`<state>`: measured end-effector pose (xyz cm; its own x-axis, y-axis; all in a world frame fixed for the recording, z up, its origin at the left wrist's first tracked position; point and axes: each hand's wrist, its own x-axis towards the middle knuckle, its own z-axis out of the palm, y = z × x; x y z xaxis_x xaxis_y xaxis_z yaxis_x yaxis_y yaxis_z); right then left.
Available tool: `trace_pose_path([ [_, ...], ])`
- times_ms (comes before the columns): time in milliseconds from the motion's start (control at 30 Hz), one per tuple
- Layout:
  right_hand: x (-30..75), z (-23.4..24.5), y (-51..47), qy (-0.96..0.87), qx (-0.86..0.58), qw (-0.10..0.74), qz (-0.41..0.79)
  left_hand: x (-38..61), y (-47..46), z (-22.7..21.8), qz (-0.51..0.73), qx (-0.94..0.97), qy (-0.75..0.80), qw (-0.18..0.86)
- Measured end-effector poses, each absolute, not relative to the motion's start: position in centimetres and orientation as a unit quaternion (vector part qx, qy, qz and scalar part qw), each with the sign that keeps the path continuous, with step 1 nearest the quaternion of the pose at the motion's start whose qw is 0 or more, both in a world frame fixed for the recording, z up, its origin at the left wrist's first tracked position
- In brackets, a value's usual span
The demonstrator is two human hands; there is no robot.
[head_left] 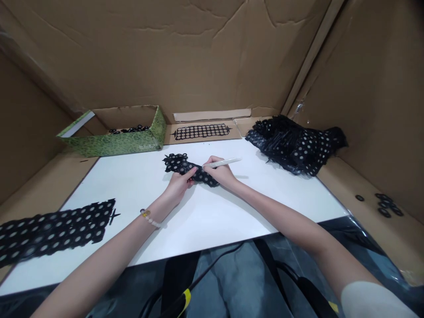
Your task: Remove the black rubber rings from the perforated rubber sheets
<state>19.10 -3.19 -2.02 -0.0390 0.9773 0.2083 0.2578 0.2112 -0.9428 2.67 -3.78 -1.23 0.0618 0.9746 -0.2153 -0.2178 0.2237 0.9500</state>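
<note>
1. Black, dotted sheet (210, 180): located near the middle of the white worktop (198, 225), in front of the person. Its left end spreads into a cluster of ring shapes; its right end extends beneath the right hand.
2. Left hand (177, 185): fingers gripping the dotted sheet from the left. The thumb lies along its upper face; the other fingers are curled below.
3. Right hand (223, 173): fingers closed around a white pen (228, 162). The pen slopes slightly, rear end up and to the right. Its tip is at the sheet, just beside the left thumb; contact of tip and sheet cannot be told.
4. Bracelet (151, 220): beaded, worn on the left wrist.
5. Flat dotted strip (59, 232): lies at the left side of the worktop, running out of view.
6. Green box (115, 145): open-topped, at the rear left. Small black rings (134, 129) show inside.
7. Black lattice (202, 131): rows of round openings, laid on a cardboard strip (168, 138) behind the dotted sheet, right of the green box.
8. Crumpled black pile (298, 145): dotted material, heaped at the rear right, well apart from both hands.
9. Loose black rings (384, 204): one single and one group, on the cardboard at the right.
</note>
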Motion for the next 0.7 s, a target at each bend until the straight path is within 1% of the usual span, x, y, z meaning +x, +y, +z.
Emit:
trace_pose_path([
  [133, 18.9, -2.0, -3.3, -0.636, -0.523, 0.453, 0.342, 2.7, -3.6, -1.6, 0.493, 0.383, 0.489, 0.609],
  [400, 18.1, -0.9, -4.2, -0.700, -0.534, 0.426, 0.209, 2.3, -3.2, -1.8, 0.480, 0.379, 0.486, 0.625],
  [533, 18.1, -1.0, -4.1, -0.700, -0.535, 0.423, 0.212, 2.5, -3.3, -1.7, 0.474, 0.393, 0.475, 0.628],
  [700, 18.7, -1.7, -3.5, -0.685, -0.524, 0.447, 0.237, 2.3, -3.4, -1.4, 0.464, 0.430, 0.459, 0.624],
])
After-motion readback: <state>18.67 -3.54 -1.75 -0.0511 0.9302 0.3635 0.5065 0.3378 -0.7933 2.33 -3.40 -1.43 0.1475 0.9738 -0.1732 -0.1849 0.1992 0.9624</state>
